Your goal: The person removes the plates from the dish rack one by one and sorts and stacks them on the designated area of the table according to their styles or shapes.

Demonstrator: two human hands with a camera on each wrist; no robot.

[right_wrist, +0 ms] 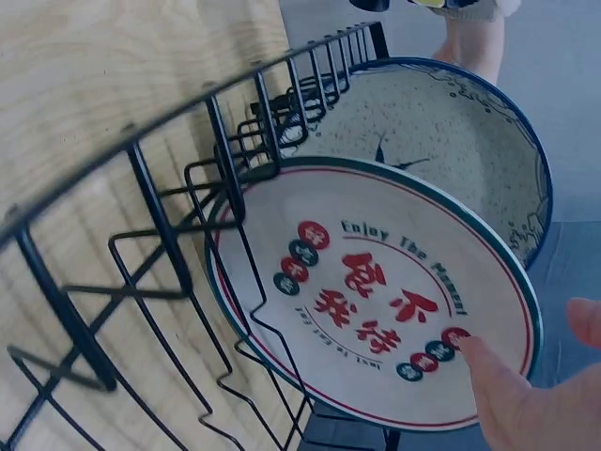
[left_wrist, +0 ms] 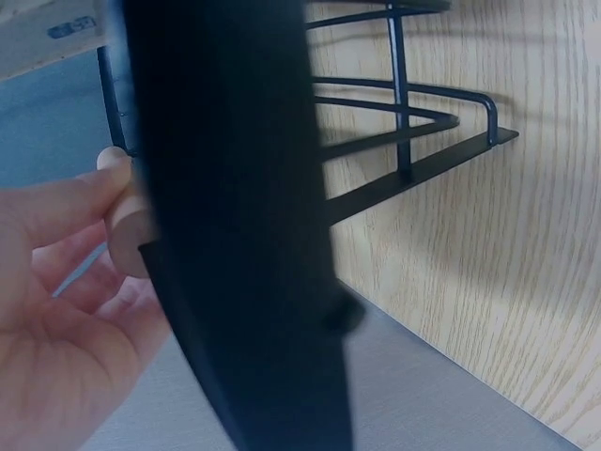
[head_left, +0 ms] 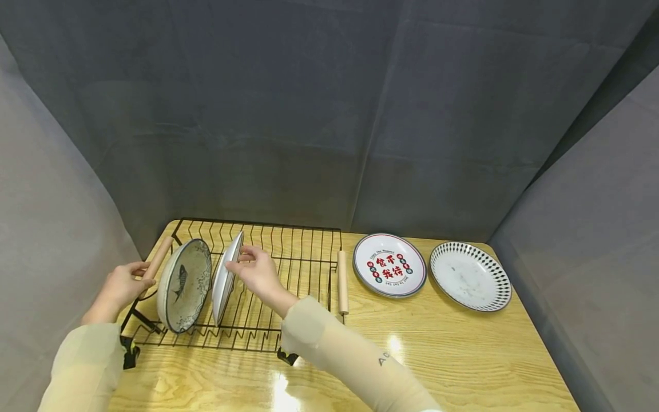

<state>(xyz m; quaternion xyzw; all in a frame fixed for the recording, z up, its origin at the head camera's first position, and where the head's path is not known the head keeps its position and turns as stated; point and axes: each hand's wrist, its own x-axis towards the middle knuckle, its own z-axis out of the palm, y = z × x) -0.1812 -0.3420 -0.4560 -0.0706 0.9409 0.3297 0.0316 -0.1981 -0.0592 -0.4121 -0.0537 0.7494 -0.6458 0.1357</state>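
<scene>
My left hand point(head_left: 119, 286) grips the left wooden handle point(head_left: 158, 258) of a black wire dish rack point(head_left: 288, 232), thumb and fingers around it in the left wrist view. A patterned bowl point(head_left: 187, 286) with a dark fish drawing stands on edge at the rack's left end. Right of it, a white plate point(right_wrist: 376, 235) with red characters and a green rim stands upright between the wires. My right hand point(head_left: 259, 277) is at this plate's right side. One fingertip overlaps its printed face in the right wrist view; another finger is held beyond the rim.
Right of the rack's other wooden handle point(head_left: 342, 283), a second red-lettered plate point(head_left: 389, 286) lies flat on the wooden table point(head_left: 437, 355). Beside it lies an oval dish point(head_left: 471, 274) with a dark-patterned rim. Grey curtains point(head_left: 309, 143) enclose the back and sides.
</scene>
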